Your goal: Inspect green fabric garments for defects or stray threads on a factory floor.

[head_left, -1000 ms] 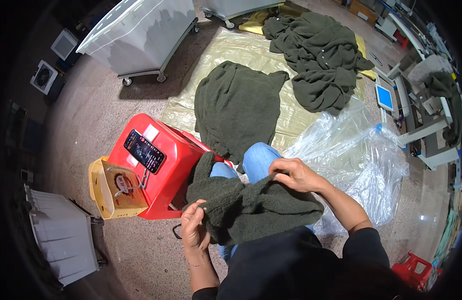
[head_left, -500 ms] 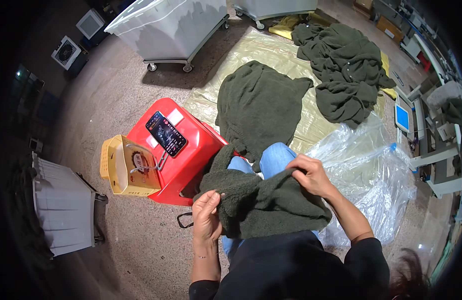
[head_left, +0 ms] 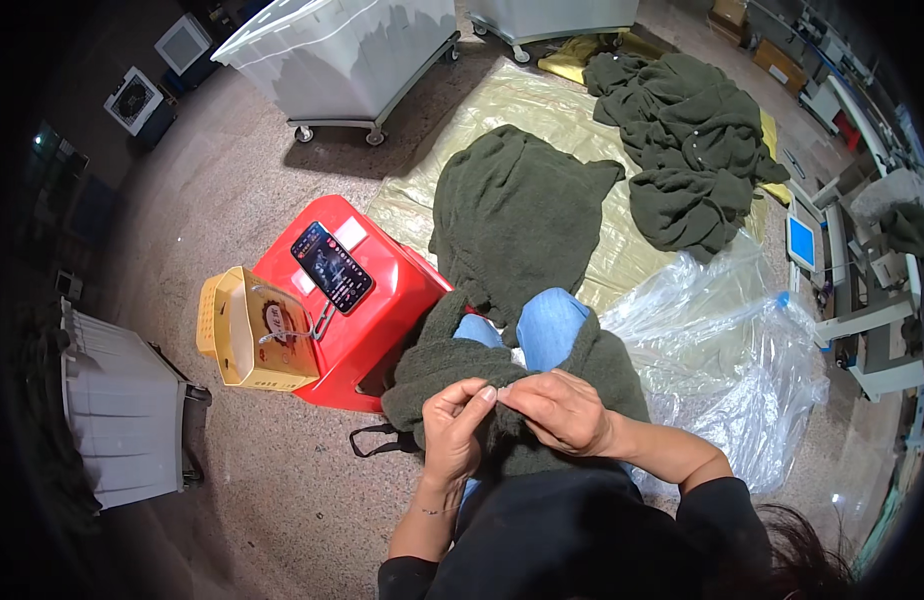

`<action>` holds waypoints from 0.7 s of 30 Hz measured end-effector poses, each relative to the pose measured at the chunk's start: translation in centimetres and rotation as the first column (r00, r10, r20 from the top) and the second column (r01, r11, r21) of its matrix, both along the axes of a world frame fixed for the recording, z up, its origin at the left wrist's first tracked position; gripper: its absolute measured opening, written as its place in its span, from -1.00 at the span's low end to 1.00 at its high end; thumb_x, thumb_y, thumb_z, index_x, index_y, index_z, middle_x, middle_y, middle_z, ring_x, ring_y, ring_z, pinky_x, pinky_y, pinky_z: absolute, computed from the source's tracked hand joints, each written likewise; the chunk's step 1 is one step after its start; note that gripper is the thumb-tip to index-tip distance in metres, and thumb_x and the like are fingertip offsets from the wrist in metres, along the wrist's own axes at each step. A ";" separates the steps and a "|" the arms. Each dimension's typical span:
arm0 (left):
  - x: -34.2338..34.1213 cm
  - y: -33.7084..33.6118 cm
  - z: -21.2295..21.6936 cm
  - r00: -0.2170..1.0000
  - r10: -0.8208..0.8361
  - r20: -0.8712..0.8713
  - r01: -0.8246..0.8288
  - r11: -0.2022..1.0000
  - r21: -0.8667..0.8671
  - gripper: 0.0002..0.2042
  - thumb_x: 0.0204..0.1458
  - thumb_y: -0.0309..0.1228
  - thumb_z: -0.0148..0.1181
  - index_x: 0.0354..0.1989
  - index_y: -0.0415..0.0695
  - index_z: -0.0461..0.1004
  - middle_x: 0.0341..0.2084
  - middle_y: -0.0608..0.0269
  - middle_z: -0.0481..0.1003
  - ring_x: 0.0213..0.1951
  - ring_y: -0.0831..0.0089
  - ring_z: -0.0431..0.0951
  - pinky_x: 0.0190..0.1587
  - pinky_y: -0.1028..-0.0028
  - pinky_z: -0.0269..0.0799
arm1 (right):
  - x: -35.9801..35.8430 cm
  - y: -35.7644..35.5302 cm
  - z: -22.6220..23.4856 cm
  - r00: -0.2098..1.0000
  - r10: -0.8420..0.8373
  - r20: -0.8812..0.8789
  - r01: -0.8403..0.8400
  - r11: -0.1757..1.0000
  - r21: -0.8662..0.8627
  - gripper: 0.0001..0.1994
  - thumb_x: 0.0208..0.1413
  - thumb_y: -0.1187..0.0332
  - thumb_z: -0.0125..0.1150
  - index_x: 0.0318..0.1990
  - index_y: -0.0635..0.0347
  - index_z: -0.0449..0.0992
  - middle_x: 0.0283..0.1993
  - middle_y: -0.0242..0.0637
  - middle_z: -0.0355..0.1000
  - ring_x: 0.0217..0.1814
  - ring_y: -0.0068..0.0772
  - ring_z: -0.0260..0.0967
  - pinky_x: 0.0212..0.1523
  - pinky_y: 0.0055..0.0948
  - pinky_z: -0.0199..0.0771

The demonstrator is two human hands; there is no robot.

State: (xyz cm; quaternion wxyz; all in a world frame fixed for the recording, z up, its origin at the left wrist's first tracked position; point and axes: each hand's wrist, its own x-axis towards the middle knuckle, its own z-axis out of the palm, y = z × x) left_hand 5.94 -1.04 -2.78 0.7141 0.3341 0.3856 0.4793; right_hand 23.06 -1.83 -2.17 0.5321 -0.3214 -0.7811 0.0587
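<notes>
A dark green fuzzy garment (head_left: pixel 437 375) lies across my lap, over my blue-jeaned knees (head_left: pixel 547 325). My left hand (head_left: pixel 454 430) and my right hand (head_left: pixel 560 410) meet at its middle, fingertips pinching the fabric close together. Both hands grip the cloth. Another dark green garment (head_left: pixel 512 215) is spread flat on the yellowish plastic sheet (head_left: pixel 502 105) just beyond my knees.
A red plastic stool (head_left: pixel 377 310) with a phone (head_left: pixel 332 267) on it stands at my left, a yellow box (head_left: pixel 252 335) against it. A heap of green garments (head_left: pixel 697 150) lies far right, clear plastic bags (head_left: pixel 727 360) at right, wheeled bins (head_left: pixel 347 50) behind, a grey bin (head_left: pixel 122 415) left.
My hands came together from the garment's two sides to its middle. The view shifted, so the stool and spread garment sit more to the right.
</notes>
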 end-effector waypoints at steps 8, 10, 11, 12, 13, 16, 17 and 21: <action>0.2 -0.1 -0.2 0.998 0.054 0.042 -0.054 0.998 -0.012 -0.89 0.02 -0.61 0.23 -0.26 -0.30 0.53 -0.41 0.31 0.55 -0.39 0.67 0.47 -0.27 0.68 0.35 | -0.2 -0.1 -0.3 0.999 -0.036 0.040 0.037 0.999 -0.030 -0.71 -0.21 0.68 0.25 -0.22 0.36 0.51 -0.32 -0.17 0.46 -0.42 -0.25 0.45 -0.43 -0.40 0.45; 0.1 -0.2 -0.2 0.998 0.063 -0.002 -0.063 0.997 0.036 -0.88 0.00 -0.63 0.26 -0.26 -0.29 0.53 -0.41 0.32 0.54 -0.41 0.68 0.46 -0.30 0.68 0.35 | -0.2 0.1 -0.3 0.999 -0.032 0.010 0.033 0.997 -0.064 -0.71 -0.22 0.68 0.24 -0.24 0.35 0.51 -0.32 -0.17 0.46 -0.41 -0.24 0.46 -0.43 -0.40 0.46; -0.1 -0.2 -0.4 0.997 0.074 -0.028 -0.072 0.995 0.063 -0.86 -0.03 -0.64 0.29 -0.27 -0.27 0.53 -0.42 0.34 0.54 -0.41 0.69 0.46 -0.31 0.67 0.35 | -0.3 0.1 -0.2 0.999 -0.028 -0.022 0.026 0.995 -0.098 -0.71 -0.24 0.69 0.23 -0.26 0.34 0.51 -0.33 -0.18 0.46 -0.40 -0.23 0.47 -0.42 -0.40 0.46; -0.3 -0.3 -0.6 0.995 0.085 -0.053 -0.080 0.993 0.091 -0.84 -0.06 -0.66 0.31 -0.28 -0.25 0.54 -0.43 0.35 0.53 -0.42 0.70 0.45 -0.32 0.66 0.35 | -0.4 0.2 -0.1 0.999 -0.029 -0.023 0.027 0.995 -0.098 -0.71 -0.24 0.69 0.23 -0.26 0.34 0.51 -0.33 -0.18 0.46 -0.40 -0.23 0.47 -0.42 -0.40 0.46; -0.4 -0.2 -1.0 0.995 0.084 -0.053 -0.079 0.993 0.091 -0.84 -0.06 -0.66 0.31 -0.28 -0.25 0.54 -0.43 0.35 0.53 -0.42 0.70 0.45 -0.32 0.66 0.35 | -0.5 0.3 -0.1 0.999 -0.004 -0.051 -0.004 0.986 -0.169 -0.71 -0.26 0.71 0.19 -0.27 0.34 0.51 -0.34 -0.17 0.46 -0.37 -0.22 0.47 -0.40 -0.39 0.46; -1.0 -0.2 -1.4 0.981 0.140 -0.136 -0.110 0.972 0.206 -0.84 -0.08 -0.66 0.33 -0.31 -0.26 0.53 -0.42 0.33 0.53 -0.39 0.67 0.46 -0.31 0.66 0.36 | -0.1 0.9 0.1 0.992 0.086 -0.092 -0.114 0.924 -0.366 -0.72 -0.27 0.72 0.13 -0.30 0.33 0.51 -0.35 -0.16 0.45 -0.33 -0.18 0.46 -0.35 -0.38 0.47; -1.1 -0.1 -1.2 0.967 0.143 -0.210 -0.079 0.954 0.288 -0.84 -0.09 -0.67 0.33 -0.32 -0.27 0.53 -0.42 0.31 0.53 -0.37 0.65 0.46 -0.30 0.65 0.36 | 0.1 1.2 0.4 0.982 0.154 -0.111 -0.189 0.854 -0.485 -0.73 -0.26 0.72 0.10 -0.30 0.33 0.50 -0.36 -0.16 0.44 -0.31 -0.17 0.46 -0.33 -0.37 0.47; -2.1 0.1 -0.3 0.961 0.009 -0.275 0.101 0.917 0.386 -0.85 -0.10 -0.69 0.31 -0.34 -0.30 0.51 -0.39 0.22 0.53 -0.33 0.56 0.48 -0.27 0.61 0.38 | 1.5 4.0 1.6 0.878 0.440 -0.188 -0.445 0.609 -0.657 -0.77 -0.13 0.58 0.05 -0.24 0.34 0.45 -0.32 -0.17 0.44 -0.27 -0.13 0.44 -0.26 -0.31 0.44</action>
